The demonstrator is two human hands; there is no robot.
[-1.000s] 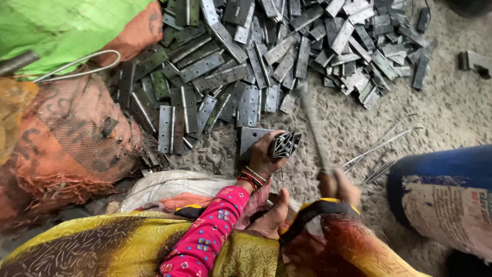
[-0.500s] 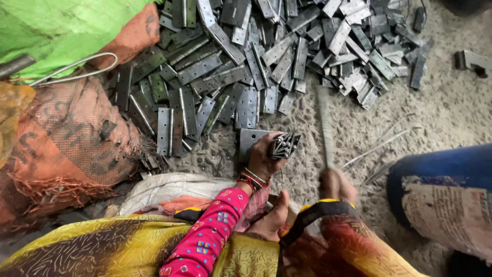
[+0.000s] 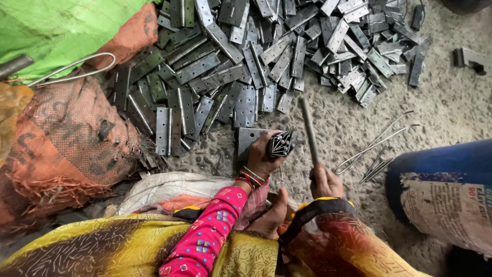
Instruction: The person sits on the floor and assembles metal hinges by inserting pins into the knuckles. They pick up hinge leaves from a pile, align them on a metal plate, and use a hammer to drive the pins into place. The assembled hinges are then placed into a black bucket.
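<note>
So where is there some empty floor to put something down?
The barest floor lies right of the hinge pile, above the blue drum; only a metal bracket sits there. A smaller patch lies between the rod in the right hand and the bent wires. Left of the left hand it is crowded with hinges and sacks.
</note>
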